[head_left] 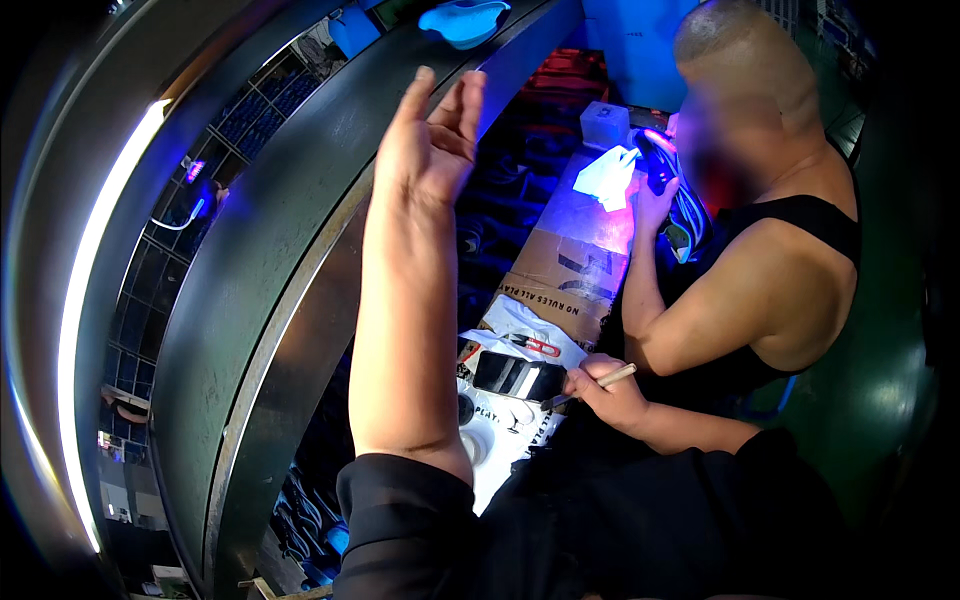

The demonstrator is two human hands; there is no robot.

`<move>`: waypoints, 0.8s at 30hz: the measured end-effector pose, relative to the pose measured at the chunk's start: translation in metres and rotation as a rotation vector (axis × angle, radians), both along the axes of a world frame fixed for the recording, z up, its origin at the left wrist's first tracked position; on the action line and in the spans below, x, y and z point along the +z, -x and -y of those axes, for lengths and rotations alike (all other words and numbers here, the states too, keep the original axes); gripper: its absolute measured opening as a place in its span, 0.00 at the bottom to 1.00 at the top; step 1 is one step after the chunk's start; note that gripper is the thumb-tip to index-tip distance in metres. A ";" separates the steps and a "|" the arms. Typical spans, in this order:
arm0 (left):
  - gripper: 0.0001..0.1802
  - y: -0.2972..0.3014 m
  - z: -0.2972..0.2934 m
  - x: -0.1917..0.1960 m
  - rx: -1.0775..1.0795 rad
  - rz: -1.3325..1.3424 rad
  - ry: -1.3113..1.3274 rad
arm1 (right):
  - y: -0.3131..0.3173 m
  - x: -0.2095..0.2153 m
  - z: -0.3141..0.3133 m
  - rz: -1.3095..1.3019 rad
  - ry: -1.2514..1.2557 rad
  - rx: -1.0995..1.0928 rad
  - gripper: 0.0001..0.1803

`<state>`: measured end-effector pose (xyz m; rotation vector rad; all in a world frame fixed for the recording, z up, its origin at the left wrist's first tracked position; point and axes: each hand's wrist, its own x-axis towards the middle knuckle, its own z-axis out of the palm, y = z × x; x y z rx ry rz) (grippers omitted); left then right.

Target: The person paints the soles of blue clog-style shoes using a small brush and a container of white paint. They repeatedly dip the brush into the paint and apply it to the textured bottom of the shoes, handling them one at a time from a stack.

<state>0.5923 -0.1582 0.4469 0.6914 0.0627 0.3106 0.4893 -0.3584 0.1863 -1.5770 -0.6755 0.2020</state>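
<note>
My left hand (435, 145) is raised over the inner edge of the dark curved conveyor belt (270, 220), fingers apart and holding nothing. Beyond its fingertips a bright blue, shallow curved piece (465, 22) lies on the belt. Lower right, my right hand (610, 400) is closed around a slim tool with a pale wooden handle (617, 375); I cannot make out its tip clearly. Just left of that hand lies a black phone (518, 376) on a white printed sheet (490, 465). Red-handled snips (540, 346) rest above the phone, and a white cord (520, 412) below it.
On the right a co-worker (770, 230) holds a dark shoe (665, 165) in violet light. A cardboard surface (570, 265) runs toward a small pale box (605, 125) and crumpled white paper (607, 178). Dark bundled items (310, 520) sit below the belt; a bright tube light (95, 270) curves at left.
</note>
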 end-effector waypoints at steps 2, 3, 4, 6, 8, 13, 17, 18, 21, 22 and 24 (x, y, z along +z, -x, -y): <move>0.18 0.013 0.006 -0.020 -0.095 0.047 -0.095 | -0.003 0.001 -0.002 -0.052 -0.008 0.022 0.15; 0.20 0.037 0.009 -0.031 -0.069 0.004 -0.119 | -0.002 0.004 -0.005 -0.074 -0.015 0.050 0.15; 0.24 0.062 0.007 -0.052 -0.027 -0.067 -0.171 | -0.003 0.001 -0.007 -0.085 -0.027 0.072 0.15; 0.31 0.119 -0.018 -0.108 -0.009 -0.177 -0.310 | -0.002 -0.007 -0.011 -0.112 -0.031 0.138 0.16; 0.31 0.183 -0.042 -0.159 0.098 -0.435 -0.381 | -0.002 -0.012 -0.018 -0.105 -0.037 0.131 0.16; 0.25 0.404 -0.056 -0.235 0.508 -0.935 -0.555 | 0.019 -0.024 -0.039 -0.229 0.041 0.238 0.18; 0.27 0.524 -0.025 -0.279 0.846 -1.325 -1.148 | 0.035 -0.028 -0.057 -0.289 0.101 0.349 0.19; 0.28 0.539 -0.016 -0.285 0.879 -1.433 -1.301 | 0.039 -0.028 -0.061 -0.301 0.112 0.367 0.19; 0.29 0.553 -0.007 -0.291 0.728 -1.622 -1.360 | 0.047 -0.024 -0.077 -0.241 0.193 0.419 0.21; 0.29 0.554 -0.006 -0.290 0.623 -1.681 -1.335 | 0.051 -0.019 -0.083 -0.208 0.206 0.436 0.20; 0.28 0.567 -0.010 -0.312 0.749 -1.684 -1.650 | 0.062 -0.019 -0.096 -0.235 0.233 0.446 0.19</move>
